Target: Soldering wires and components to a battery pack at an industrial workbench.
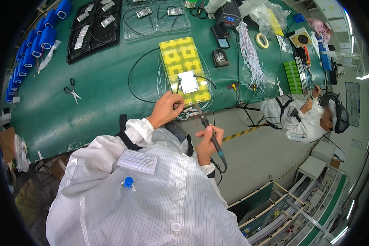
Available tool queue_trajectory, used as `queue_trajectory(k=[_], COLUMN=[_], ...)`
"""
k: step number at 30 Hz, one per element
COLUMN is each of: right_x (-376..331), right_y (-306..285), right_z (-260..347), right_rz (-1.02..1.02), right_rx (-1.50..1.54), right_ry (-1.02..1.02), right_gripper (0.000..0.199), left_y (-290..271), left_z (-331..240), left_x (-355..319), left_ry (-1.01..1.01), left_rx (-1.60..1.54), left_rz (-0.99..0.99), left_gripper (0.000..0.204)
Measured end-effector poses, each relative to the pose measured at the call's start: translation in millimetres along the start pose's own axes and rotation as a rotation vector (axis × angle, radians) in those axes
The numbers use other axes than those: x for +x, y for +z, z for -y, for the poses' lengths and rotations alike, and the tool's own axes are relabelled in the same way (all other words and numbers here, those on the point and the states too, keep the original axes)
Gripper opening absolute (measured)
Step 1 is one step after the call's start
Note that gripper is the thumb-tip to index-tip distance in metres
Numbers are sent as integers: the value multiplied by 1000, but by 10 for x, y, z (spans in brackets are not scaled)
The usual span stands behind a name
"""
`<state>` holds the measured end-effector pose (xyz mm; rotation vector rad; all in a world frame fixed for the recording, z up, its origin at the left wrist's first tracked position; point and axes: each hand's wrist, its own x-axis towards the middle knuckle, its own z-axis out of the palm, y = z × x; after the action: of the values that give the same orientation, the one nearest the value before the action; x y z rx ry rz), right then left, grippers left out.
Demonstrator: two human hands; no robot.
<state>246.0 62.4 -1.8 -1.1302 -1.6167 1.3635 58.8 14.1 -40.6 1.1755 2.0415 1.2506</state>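
Observation:
On the green bench lies a yellow battery pack (177, 55) with silvery strips. On top of it is a white rectangular module (188, 82) with black leads. My right hand (209, 144) grips a soldering iron (211, 133), its tip pointing at the pack's near edge. By the near left corner of the pack my left hand (167, 108) has its fingers pinched together. A black cable (129, 78) loops from the pack toward that hand; whatever is between the fingertips is too small to make out. Thin white wires (160, 80) run along the pack's sides.
Scissors (72, 91) lie to the left. Black (95, 45) and clear trays (156, 30) with modules stand behind. Blue-wrapped packs (47, 37) line the far left. Right are a white wire bundle (250, 53), a tip cleaner (220, 58), a soldering station (228, 19) and a seated co-worker (303, 119).

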Motion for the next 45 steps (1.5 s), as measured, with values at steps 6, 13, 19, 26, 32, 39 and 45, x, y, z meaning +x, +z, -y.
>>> queue_trajectory(k=[6,13,19,26,32,39,45], right_x=[328,1580,2744,3752,4218,4175,3711], right_y=[-233,-390,-59,446,766,1008,806], right_z=[154,99,-164,-404,-732,-981,-942], right_rz=[-182,-166,-158,-22,-65,155,305], right_rx=[100,281,289,385,327,1104,1095], right_ry=[1,23,99,168,202,745,732], right_gripper=[22,18,13,13,11,56,36], left_y=[-480,-1213,-1244,-728,406,1478,1692], left_z=[323,1597,2234,1792,1151,1159,1239], left_x=[-134,-829,-1470,-2164,-2760,-3119,-2477], left_ry=[53,-606,-455,-690,-849,-1204,-1214], left_rx=[17,388,516,351,290,13,1], left_rz=[-64,-182,-375,-587,-656,-715,-370], left_gripper=[9,13,56,78,64,51,51])
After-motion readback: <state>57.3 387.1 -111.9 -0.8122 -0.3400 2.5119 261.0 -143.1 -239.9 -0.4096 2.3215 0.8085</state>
